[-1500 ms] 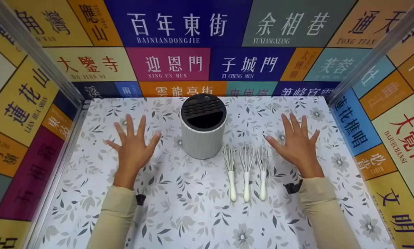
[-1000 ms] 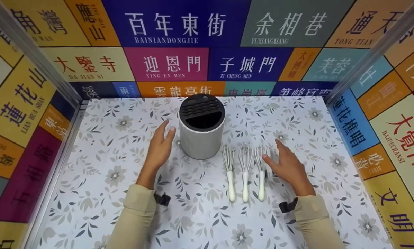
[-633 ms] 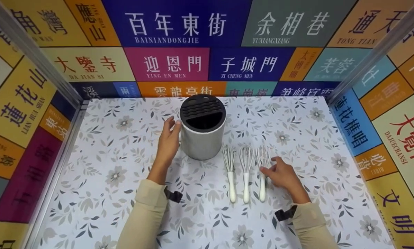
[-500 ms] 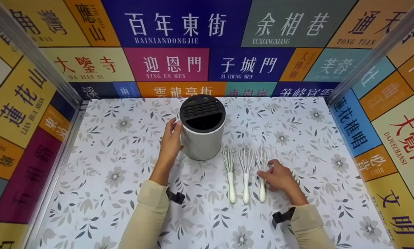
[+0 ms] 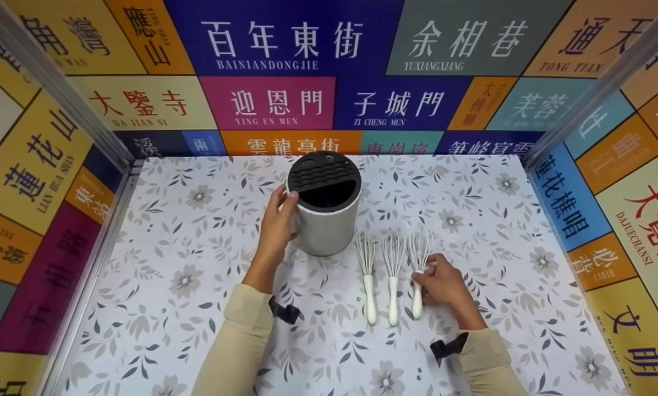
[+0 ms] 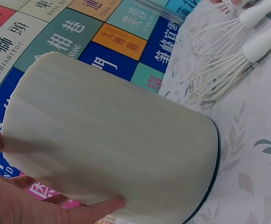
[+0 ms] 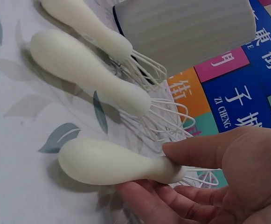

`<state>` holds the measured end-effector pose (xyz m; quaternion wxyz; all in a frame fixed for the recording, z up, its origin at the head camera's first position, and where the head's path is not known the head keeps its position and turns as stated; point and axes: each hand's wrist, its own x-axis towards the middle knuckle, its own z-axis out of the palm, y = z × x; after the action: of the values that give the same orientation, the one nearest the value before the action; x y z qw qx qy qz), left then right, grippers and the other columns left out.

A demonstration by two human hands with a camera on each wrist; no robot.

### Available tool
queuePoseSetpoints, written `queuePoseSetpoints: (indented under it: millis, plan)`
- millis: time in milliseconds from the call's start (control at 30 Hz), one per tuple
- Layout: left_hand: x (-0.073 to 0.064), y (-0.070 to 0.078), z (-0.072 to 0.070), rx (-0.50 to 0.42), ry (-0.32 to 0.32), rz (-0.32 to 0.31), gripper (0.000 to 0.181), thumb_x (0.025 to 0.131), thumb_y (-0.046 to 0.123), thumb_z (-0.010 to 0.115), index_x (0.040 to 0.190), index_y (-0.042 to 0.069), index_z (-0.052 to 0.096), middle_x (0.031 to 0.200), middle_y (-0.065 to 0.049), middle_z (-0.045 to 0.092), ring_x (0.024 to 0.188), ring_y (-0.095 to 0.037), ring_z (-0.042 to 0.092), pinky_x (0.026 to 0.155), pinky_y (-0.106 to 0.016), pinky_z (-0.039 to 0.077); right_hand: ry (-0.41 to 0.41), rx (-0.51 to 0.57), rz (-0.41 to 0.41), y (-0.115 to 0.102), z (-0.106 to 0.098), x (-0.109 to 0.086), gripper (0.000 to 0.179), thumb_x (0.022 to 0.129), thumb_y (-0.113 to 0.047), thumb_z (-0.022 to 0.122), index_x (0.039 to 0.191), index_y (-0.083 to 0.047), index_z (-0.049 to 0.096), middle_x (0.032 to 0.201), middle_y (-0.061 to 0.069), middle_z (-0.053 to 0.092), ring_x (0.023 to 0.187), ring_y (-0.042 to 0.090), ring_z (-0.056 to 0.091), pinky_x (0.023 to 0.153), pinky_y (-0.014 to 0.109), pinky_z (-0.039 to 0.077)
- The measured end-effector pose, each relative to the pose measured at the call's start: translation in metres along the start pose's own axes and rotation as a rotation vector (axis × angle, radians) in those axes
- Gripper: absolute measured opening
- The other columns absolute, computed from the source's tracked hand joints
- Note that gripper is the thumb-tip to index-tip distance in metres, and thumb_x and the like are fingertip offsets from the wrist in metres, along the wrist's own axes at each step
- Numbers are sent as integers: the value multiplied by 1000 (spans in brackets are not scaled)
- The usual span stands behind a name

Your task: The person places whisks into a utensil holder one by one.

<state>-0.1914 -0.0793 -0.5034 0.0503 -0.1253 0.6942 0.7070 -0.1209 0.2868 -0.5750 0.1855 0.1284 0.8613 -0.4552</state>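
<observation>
In the head view, a pale grey, ribbed utensil holder with a slotted black lid stands upright at the back of the table. My left hand rests against its left side, thumb near the rim; the left wrist view shows one fingertip lower on the wall. Right of the holder, three whisks with cream handles lie side by side. My right hand pinches the rightmost whisk at the neck, where handle meets wires, thumb above and fingers beneath. The middle whisk and left whisk are untouched.
A floral-patterned cloth covers the table. Panels with large Chinese lettering form the back wall and both sides, with metal posts at the corners. The back wall is close behind the holder.
Both hands, spread flat over the table at first, have moved inward. The left has reached the holder's side; the right has come down and taken the rightmost whisk by its neck.
</observation>
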Motion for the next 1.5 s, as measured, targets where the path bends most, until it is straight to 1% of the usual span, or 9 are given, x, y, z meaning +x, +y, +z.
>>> queuePoseSetpoints:
  millis: [167,300,400,600,733,900,1100,1267,1500]
  plan:
    - [2,-1,-1,-12,-2,0,61,100,58,53,154,32,41,163,-4,35,147,-29,39,100,-71,46,24,54,-3,-8,-2,0,53,97,-22,69,138,-3,42,120,18,53,84,24,68,64,41,62]
    - [1,-2,0,-4,13,26,60,101,57,51,154,32,41,163,-6,36,146,-29,40,98,-68,48,50,59,-20,-14,-2,0,52,97,-26,69,137,-4,44,124,19,55,87,24,69,67,43,62]
    - [0,-2,1,7,20,50,59,102,56,50,154,31,41,162,-7,37,146,-31,40,96,-67,50,59,94,-29,-19,-3,-1,52,97,-24,69,137,-4,44,127,20,55,88,24,70,69,43,63]
    - [0,-3,1,18,28,72,58,103,55,49,155,29,41,161,-9,37,144,-33,41,95,-68,50,47,159,-54,-32,-6,1,57,98,-23,68,144,-3,39,132,21,51,92,26,70,74,44,63]
    - [-1,-3,1,22,29,64,59,103,55,48,155,30,40,162,-9,36,145,-33,40,96,-67,50,32,180,-64,-40,-10,3,58,99,-26,67,145,-6,38,133,21,49,97,27,71,78,47,63]
    - [2,-4,1,23,18,35,60,102,57,49,155,31,39,162,-7,37,145,-32,40,96,-66,51,45,199,-79,-53,-13,5,59,98,-28,68,145,-8,38,134,20,49,100,29,69,76,42,63]
    - [2,-3,4,32,17,35,62,102,57,48,157,29,37,161,-9,38,143,-33,42,95,-66,51,78,288,-96,-71,-10,5,58,97,-31,70,142,-10,40,128,17,53,96,25,70,73,40,63]
    - [1,-3,6,55,25,62,61,104,55,47,157,27,37,159,-10,39,141,-32,45,95,-62,53,134,346,-135,-84,-8,2,56,98,-33,69,139,-10,40,122,13,55,90,19,71,70,39,63]
    - [1,-4,6,86,42,103,59,107,50,45,158,22,37,159,-13,39,143,-30,44,107,-53,48,192,430,-254,-109,-3,-3,54,99,-30,68,140,-7,41,115,11,57,84,19,72,67,41,63]
